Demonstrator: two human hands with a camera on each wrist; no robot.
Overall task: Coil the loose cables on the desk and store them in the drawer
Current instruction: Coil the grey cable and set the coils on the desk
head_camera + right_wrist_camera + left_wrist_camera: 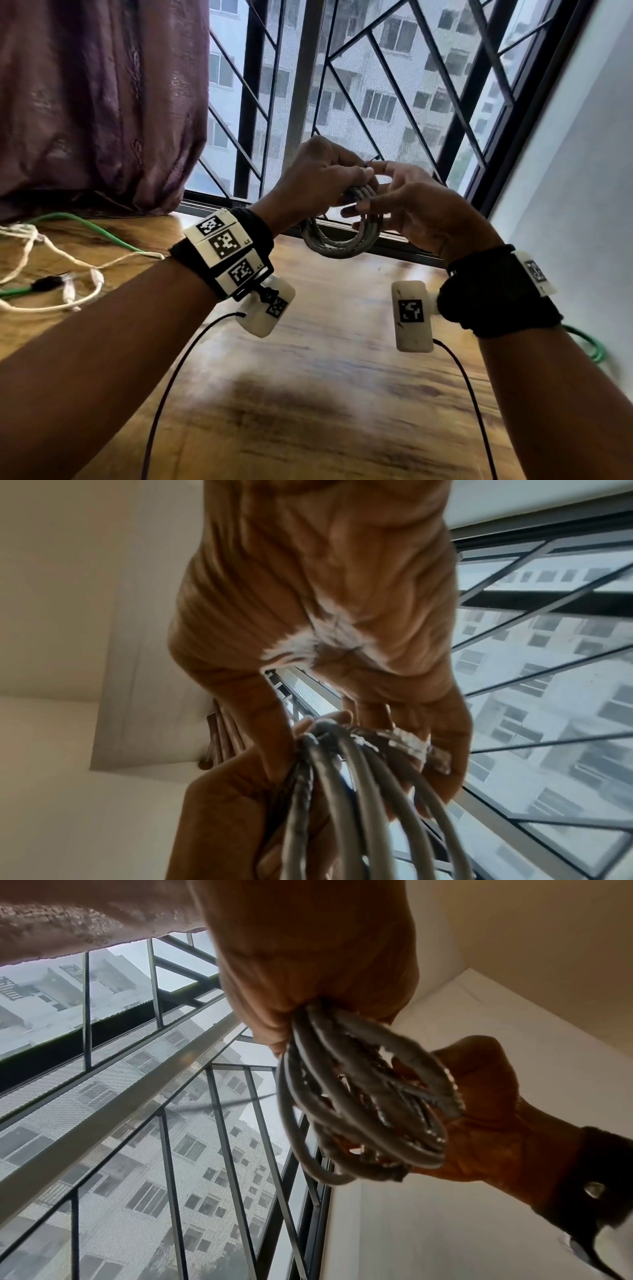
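A coiled grey round-sheathed cable [337, 236] is gripped between the left hand [318, 171] and right hand [407, 202], while white and green cables [51, 260], left of the left hand, are judged still uncoiled, nothing stored

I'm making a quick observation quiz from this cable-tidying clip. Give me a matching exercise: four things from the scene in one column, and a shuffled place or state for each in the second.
Things:
1. grey cable coil
2. white cable
3. green cable
4. curtain

Places or states:
A. hangs beside the window, at the left
B. held up above the desk by both hands
C. lies loose and tangled on the desk, far left
D. runs in an arc across the desk, below the curtain

Pairs: 1-B, 2-C, 3-D, 4-A
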